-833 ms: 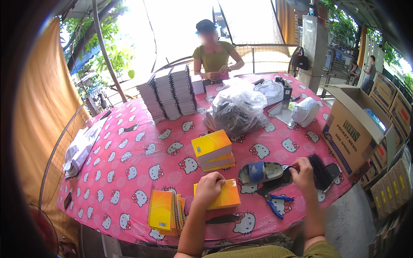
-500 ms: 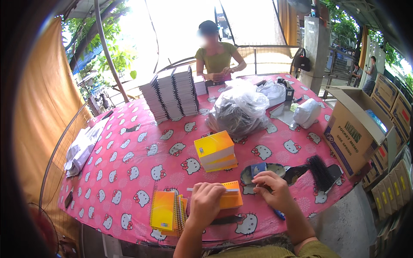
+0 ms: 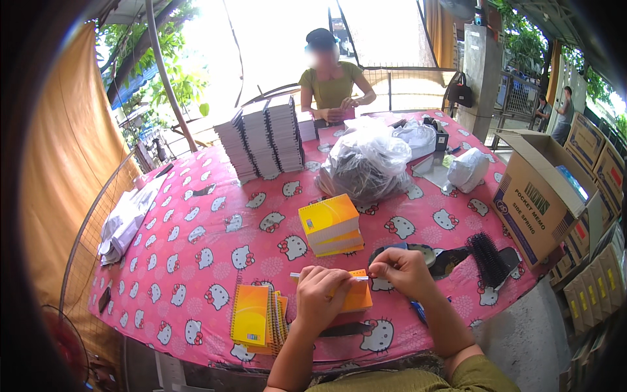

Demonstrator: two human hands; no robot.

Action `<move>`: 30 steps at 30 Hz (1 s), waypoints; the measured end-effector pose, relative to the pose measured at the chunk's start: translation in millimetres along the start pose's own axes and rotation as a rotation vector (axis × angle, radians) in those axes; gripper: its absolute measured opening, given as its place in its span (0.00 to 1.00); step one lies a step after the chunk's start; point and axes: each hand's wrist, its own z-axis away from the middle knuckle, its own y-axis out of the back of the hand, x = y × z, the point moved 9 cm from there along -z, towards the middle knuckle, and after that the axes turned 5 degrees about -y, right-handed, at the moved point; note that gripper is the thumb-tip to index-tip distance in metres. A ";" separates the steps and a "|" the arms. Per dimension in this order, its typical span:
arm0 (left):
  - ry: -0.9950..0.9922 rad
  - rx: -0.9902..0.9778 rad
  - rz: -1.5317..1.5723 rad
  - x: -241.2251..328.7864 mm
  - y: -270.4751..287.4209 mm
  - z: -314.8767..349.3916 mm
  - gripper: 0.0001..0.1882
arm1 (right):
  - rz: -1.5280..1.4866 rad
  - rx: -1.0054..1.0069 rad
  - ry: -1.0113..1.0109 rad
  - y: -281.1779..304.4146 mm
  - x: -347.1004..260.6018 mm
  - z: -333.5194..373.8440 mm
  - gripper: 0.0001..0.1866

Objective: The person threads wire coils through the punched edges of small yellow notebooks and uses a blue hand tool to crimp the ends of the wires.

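My left hand (image 3: 321, 292) is closed over the top edge of a small orange notepad (image 3: 357, 300), with a thin white strip (image 3: 294, 276) sticking out past the fingers. The right hand (image 3: 401, 274) is pinched at the right end of that edge; whatever sits between its fingertips is too small to make out. To the left lie several spiral-bound yellow notepads (image 3: 250, 315). Beyond my hands rises a stack of yellow-covered pads (image 3: 330, 225). A small dish (image 3: 428, 253) is partly hidden behind my right hand.
Black binding coils (image 3: 486, 260) lie at the right, near an open cardboard box (image 3: 539, 196). A full plastic bag (image 3: 366, 160) and tall notebook stacks (image 3: 261, 140) occupy the far side, where a co-worker (image 3: 333, 88) works. A dark flat strip (image 3: 346, 330) lies near the front edge.
My right hand has moved left and slightly up to the notepad's edge, its fingers now pinched there. The left hand has shifted slightly up and right, still on the notepad.
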 end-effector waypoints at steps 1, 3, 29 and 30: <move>-0.001 0.007 0.001 -0.4 -0.1 -0.2 0.06 | 0.097 -0.055 0.038 -4.2 -6.7 0.4 0.08; 0.005 0.014 0.000 -1.9 0.3 0.6 0.07 | 0.174 -0.138 0.119 -11.5 -23.4 3.3 0.08; 0.117 0.002 0.085 -8.3 2.6 5.5 0.13 | 0.595 0.044 0.322 -20.0 -57.9 16.9 0.13; 0.115 -0.002 0.078 -7.6 1.7 5.8 0.13 | 0.586 0.060 0.322 -20.1 -55.8 17.2 0.12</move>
